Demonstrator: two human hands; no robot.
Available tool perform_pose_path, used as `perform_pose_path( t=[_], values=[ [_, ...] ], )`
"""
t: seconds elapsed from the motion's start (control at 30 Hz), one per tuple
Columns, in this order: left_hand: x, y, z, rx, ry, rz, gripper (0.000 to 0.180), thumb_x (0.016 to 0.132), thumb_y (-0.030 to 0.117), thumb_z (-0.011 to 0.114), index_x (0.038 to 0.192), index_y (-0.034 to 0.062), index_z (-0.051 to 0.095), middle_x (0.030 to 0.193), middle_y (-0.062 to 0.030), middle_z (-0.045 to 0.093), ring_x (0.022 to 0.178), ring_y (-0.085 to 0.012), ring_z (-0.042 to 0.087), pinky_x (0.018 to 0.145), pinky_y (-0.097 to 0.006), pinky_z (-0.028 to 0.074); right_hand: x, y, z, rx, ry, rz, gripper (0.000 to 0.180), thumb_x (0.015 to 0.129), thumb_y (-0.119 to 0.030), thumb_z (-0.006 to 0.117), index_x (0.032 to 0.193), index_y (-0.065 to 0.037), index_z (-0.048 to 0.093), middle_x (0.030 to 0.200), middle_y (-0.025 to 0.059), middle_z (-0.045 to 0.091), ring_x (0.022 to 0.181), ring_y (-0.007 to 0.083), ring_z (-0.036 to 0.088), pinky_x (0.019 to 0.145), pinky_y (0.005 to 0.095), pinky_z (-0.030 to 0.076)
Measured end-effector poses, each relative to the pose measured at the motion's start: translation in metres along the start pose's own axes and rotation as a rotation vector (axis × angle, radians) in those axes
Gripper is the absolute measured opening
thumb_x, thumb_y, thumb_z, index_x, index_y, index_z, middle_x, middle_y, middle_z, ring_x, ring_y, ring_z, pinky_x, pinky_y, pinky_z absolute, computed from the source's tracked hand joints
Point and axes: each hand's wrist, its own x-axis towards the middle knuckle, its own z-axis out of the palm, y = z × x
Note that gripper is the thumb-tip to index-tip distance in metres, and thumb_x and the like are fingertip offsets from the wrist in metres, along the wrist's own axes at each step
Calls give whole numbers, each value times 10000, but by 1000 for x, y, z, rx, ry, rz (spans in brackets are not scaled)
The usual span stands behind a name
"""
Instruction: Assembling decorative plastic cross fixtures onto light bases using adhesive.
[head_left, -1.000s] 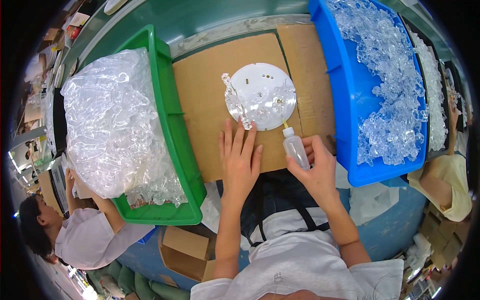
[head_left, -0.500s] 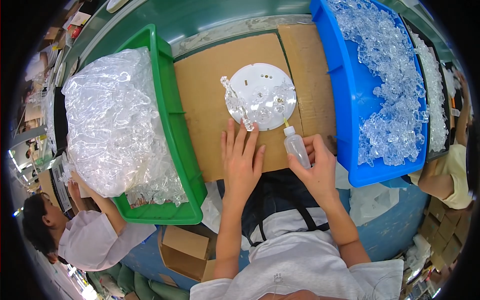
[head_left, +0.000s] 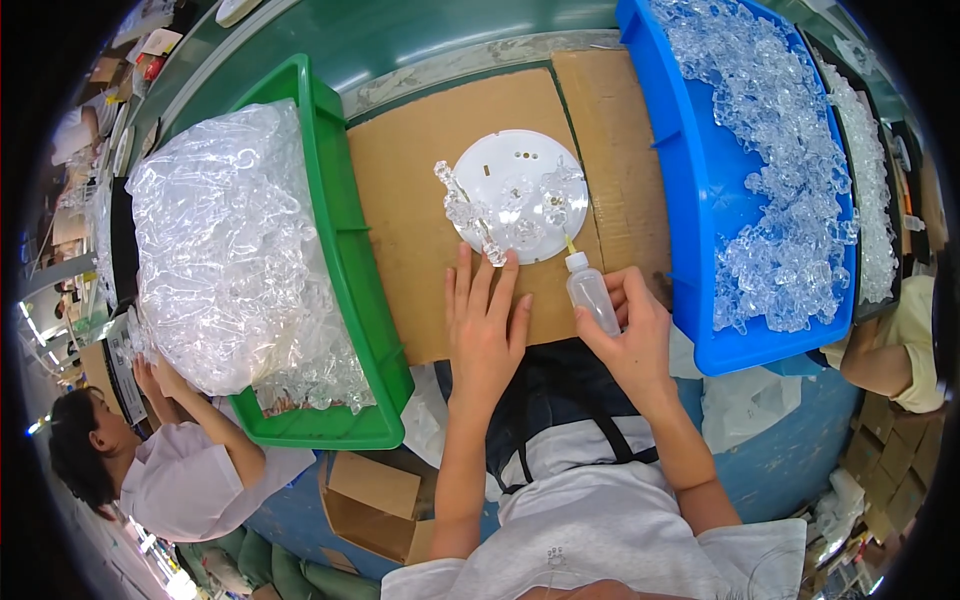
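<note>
My right hand (head_left: 637, 330) is closed round a small clear squeeze bottle (head_left: 592, 297) with a white cap and a thin yellowish needle tip. The tip points at the lower right edge of a round white disc (head_left: 480, 165), which lies on brown cardboard. Clear plastic pieces (head_left: 557, 190) stand on the disc's surface. A longer clear beaded piece (head_left: 462, 210) lies across its left edge. My left hand (head_left: 483, 315) rests flat on the cardboard, its fingers spread, with the fingertips at the lower end of that beaded piece.
A green bin (head_left: 335, 180) on the left holds a big bag of clear plastic pieces (head_left: 235, 230). To the right stands a blue bin (head_left: 690, 170) with loose clear pieces (head_left: 790, 220). Co-workers sit at both sides. An open cardboard box (head_left: 375, 490) is on the floor.
The disc and the beaded piece appear slightly further left in the view. Both my hands keep nearly the same pose, and the co-worker on the left has moved their arms a little.
</note>
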Motion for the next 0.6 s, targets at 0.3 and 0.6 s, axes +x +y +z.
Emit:
perform_pose_path(
  t=[0.3,0.6],
  values=[
    [8,-2,4,-203,224,-48,337,837,37,607,1173,29,590,1159,-141,594,1075,-309,560,992,-411,386,-3,-3,-9,51,-12,-6,273,707,-118,721,916,-20,576,755,54,619,616,120,570,559,244,458],
    [40,24,14,-406,427,-267,348,726,44,759,1045,-16,635,991,-122,613,872,-213,598,744,-316,481,4,3,-14,47,-136,-78,293,674,-109,724,915,-19,585,766,75,624,637,142,601,574,260,481]
  ],
)
